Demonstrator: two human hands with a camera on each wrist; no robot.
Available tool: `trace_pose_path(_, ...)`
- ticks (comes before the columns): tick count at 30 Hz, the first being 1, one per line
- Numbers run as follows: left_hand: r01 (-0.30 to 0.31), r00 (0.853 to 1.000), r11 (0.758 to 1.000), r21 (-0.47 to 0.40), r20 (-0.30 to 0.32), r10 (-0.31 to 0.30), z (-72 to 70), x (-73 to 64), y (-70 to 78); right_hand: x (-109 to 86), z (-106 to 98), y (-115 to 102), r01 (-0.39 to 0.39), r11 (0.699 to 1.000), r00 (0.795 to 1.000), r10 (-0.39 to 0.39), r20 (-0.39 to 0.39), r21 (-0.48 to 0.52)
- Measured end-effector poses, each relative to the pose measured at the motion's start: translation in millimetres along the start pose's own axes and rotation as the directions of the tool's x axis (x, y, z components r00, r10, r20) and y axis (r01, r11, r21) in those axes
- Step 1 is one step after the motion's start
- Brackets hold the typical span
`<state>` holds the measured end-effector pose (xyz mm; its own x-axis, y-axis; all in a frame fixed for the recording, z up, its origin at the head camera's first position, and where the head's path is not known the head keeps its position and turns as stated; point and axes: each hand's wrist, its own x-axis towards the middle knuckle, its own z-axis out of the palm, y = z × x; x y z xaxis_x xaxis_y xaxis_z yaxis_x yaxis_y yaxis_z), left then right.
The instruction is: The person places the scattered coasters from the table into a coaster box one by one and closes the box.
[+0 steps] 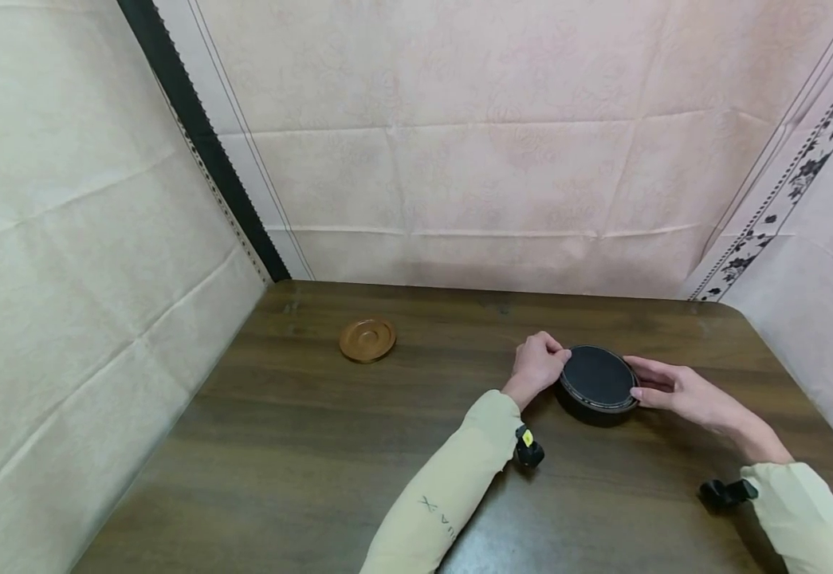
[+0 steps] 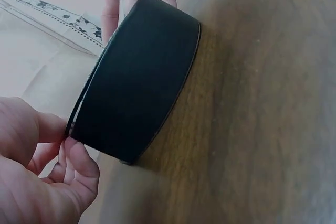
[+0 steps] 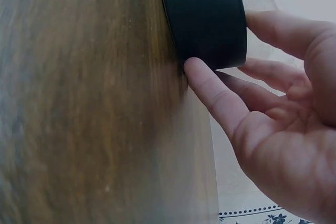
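Note:
A round black box (image 1: pixel 599 379) with a flat dark top stands on the table, right of the middle. At its left edge my left hand (image 1: pixel 536 367) pinches the upper rim between thumb and fingers. In the left wrist view, a thin dark lid-like layer with a pale line under it shows along the rim of the black box (image 2: pixel 136 77), beside my left hand (image 2: pixel 47 166). Across from it, my right hand (image 1: pixel 685 391) holds the box's right side, thumb and fingers spread round it. The right wrist view shows the right hand's fingers (image 3: pixel 218 95) touching the smooth black wall.
A brown round saucer-like disc (image 1: pixel 367 340) with ringed grooves lies at the back left of the wooden table (image 1: pixel 301 446). Pale cloth (image 1: pixel 459 175) hangs behind the table and on both sides. A black wrist device (image 1: pixel 528 448) sits by the left sleeve, another (image 1: pixel 726 493) by the right.

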<state>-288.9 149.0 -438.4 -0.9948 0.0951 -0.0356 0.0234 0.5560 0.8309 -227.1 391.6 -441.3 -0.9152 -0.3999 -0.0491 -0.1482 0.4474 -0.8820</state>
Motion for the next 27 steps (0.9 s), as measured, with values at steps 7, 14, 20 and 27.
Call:
trace_pose_path(7,-0.02,0.997,1.0,0.001,0.075,0.02,-11.1,2.6,-13.7,0.9,0.7,1.9,-0.009,1.0,1.0,0.009,-0.003,0.027)
trace_pose_path(14,-0.036,0.994,0.999,0.005,0.099,0.035,-43.9,10.3,-28.6,-0.8,-1.0,4.9,-0.028,0.999,1.0,0.029,-0.009,0.03)
trace_pose_path(20,-0.074,0.994,0.996,0.045,0.078,0.071,-86.6,18.4,-50.8,-0.8,-1.9,6.9,0.008,0.997,1.0,-0.009,0.013,0.079)
trace_pose_path(27,-0.078,0.996,0.987,0.139,0.048,0.072,-135.3,26.5,-81.0,-1.5,-3.1,6.4,0.042,0.993,0.999,-0.045,0.023,0.111)
